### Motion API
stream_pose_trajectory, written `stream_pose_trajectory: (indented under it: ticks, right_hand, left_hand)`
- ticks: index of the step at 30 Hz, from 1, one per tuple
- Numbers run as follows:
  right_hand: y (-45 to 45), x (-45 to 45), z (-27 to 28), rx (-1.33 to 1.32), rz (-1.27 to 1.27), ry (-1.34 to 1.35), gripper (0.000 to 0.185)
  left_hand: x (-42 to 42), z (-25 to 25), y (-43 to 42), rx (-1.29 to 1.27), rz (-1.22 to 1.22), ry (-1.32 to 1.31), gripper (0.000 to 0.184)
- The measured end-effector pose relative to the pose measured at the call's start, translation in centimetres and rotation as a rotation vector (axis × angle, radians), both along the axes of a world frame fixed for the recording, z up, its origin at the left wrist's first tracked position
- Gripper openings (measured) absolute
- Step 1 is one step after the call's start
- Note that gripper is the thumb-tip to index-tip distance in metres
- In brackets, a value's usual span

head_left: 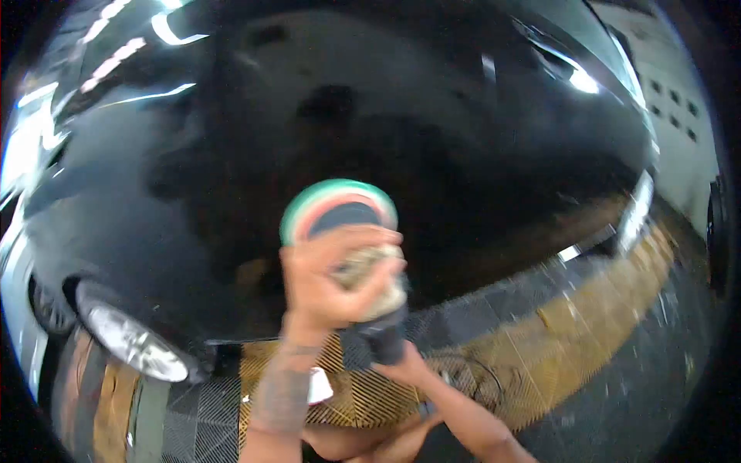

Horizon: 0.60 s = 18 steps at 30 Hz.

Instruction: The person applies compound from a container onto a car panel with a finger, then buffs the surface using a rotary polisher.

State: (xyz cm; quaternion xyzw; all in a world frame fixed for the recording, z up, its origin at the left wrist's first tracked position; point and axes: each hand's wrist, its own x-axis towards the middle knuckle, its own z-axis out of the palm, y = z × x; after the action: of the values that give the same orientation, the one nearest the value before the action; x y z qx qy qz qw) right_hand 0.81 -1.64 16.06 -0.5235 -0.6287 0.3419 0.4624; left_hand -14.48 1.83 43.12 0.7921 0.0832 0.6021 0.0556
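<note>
1. Two bare hands on one polisher, which is held over the dark car panel, round pad toward the panel. Can't tell if they touch.
2. Left grip: fingers curled around the patterned upper body, forearm rising from the bottom, kinda blurry.
3. Right grip: wrapped at the black handle's lower end, fingers partly hidden, forearm slanting in from lower right.
4. Yellow and dark floor tiles sit below.

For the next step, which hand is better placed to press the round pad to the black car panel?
Probably the left hand: it grips the polisher near the pad. The right hand holds the rear end, farther from it.
</note>
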Motion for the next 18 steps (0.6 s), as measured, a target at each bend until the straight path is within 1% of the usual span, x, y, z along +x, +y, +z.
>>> stream_pose_trajectory:
  ticks: [1,2,3,4,5,6,7,8,9,10,11,12,14,15,17,18]
  right_hand:
    - [0.2,-1.4,-0.5,0.085,-0.008,0.102,0.052]
    - [0.6,-1.8,-0.7,0.015,0.057,0.048,0.059]
    - [0.5,-3.0,0.4,-0.049,0.044,0.014,0.061]
    - [1.0,-4.2,-0.5,0.016,0.019,0.048,0.058]
    - [1.4,-5.4,-1.5,0.083,-0.005,0.08,0.055]
    - [0.6,-5.5,0.2,0.048,0.036,0.051,0.055]
    - [2.2,-6.7,-1.7,0.13,0.097,0.064,0.049]
    - [1.8,-7.4,-1.0,0.177,0.059,0.037,0.04]
    - [2.2,-8.1,-0.7,0.298,0.085,0.111,0.034]
    - [3.4,-9.1,-1.3,0.268,0.089,0.051,0.033]
    - [4.7,-10.0,-2.1,0.243,0.145,-0.063,0.032]
    - [4.9,-10.7,-1.7,0.25,0.138,-0.062,0.032]
    - [5.4,-12.7,-0.2,0.081,0.224,-0.025,0.03]
    - [5.8,-13.6,0.0,0.277,0.161,-0.11,0.028]
    - [6.5,-14.8,0.1,0.288,0.183,-0.05,0.028]
    - [6.0,-15.1,0.9,0.284,0.201,0.008,0.029]
  left_hand:
    - [-1.4,-0.1,0.1,0.002,0.083,0.014,0.024]
    - [-2.5,-0.4,0.3,-0.035,0.143,0.009,0.026]
    - [-4.0,-0.7,0.1,-0.055,0.177,0.058,0.033]
    - [-5.0,-1.0,0.5,-0.081,0.122,0.001,0.032]
    - [-7.8,-2.4,2.8,-0.173,0.101,0.034,0.049]
    - [-11.0,-3.1,4.8,-0.126,-0.012,0.09,0.051]
    - [-13.3,-4.0,6.1,-0.198,0.105,0.058,0.053]
    - [-16.5,-4.5,8.2,-0.186,0.141,0.084,0.053]
    - [-19.9,-4.9,10.3,-0.173,0.177,0.11,0.053]
    - [-18.2,-4.6,8.3,-0.027,0.115,-0.092,0.035]
    - [-16.9,-4.1,6.0,0.122,0.065,-0.3,0.019]
    - [-18.6,-4.0,6.3,0.232,0.068,-0.229,0.029]
    - [-19.9,-3.1,5.2,0.237,0.068,-0.212,0.028]
    - [-20.6,-2.9,4.7,0.25,0.068,-0.21,0.028]
    - [-21.7,-2.3,3.7,0.203,0.345,-0.204,0.03]
    - [-22.0,-2.0,3.6,0.215,0.343,-0.199,0.03]
